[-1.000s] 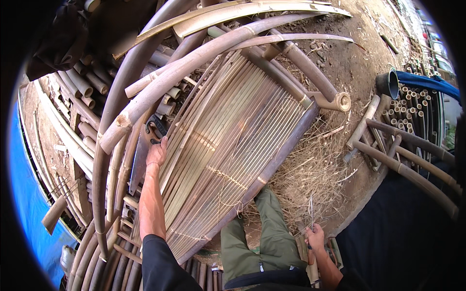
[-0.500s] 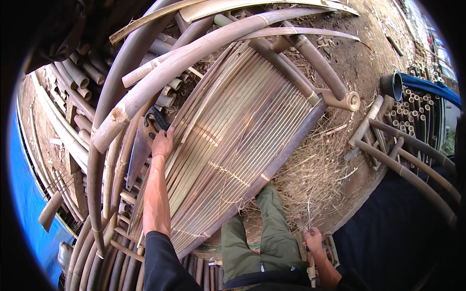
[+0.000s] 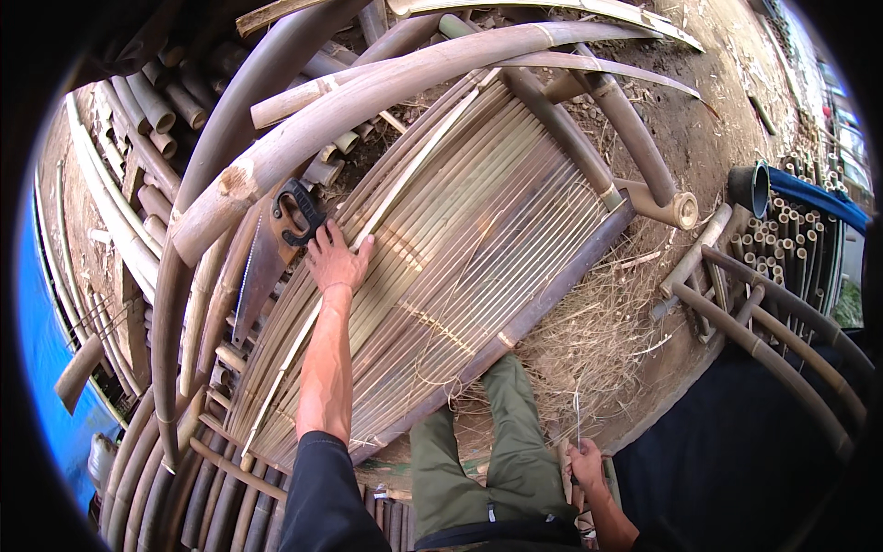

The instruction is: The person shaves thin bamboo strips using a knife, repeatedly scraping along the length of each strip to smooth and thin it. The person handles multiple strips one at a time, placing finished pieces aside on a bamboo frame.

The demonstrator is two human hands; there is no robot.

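Observation:
My left hand point(image 3: 338, 262) lies palm down with its fingers spread on the bamboo slats of a long panel point(image 3: 469, 248). A pale loose bamboo strip point(image 3: 405, 191) runs lengthwise over the slats and passes by this hand. Just beyond my fingertips is the black handle of a handsaw point(image 3: 262, 262); its blade points down toward me along the panel's left side. Low on the right, my right hand point(image 3: 585, 463) is closed around what looks like a knife, its narrow blade point(image 3: 578, 419) pointing up. The handle is mostly hidden in my fist.
Thick curved bamboo poles point(image 3: 386, 87) arch over the panel's left and far sides. Shavings point(image 3: 589, 331) cover the ground on the right. Further right stand a bamboo frame point(image 3: 763, 327), a dark bucket point(image 3: 750, 189) and stacked cut poles point(image 3: 798, 221). A blue tarp point(image 3: 51, 294) borders the left.
My left hand has opened out and moved slightly right, from beside the saw handle onto the slats. The pale strip sits differently across the panel. My right hand still grips the knife.

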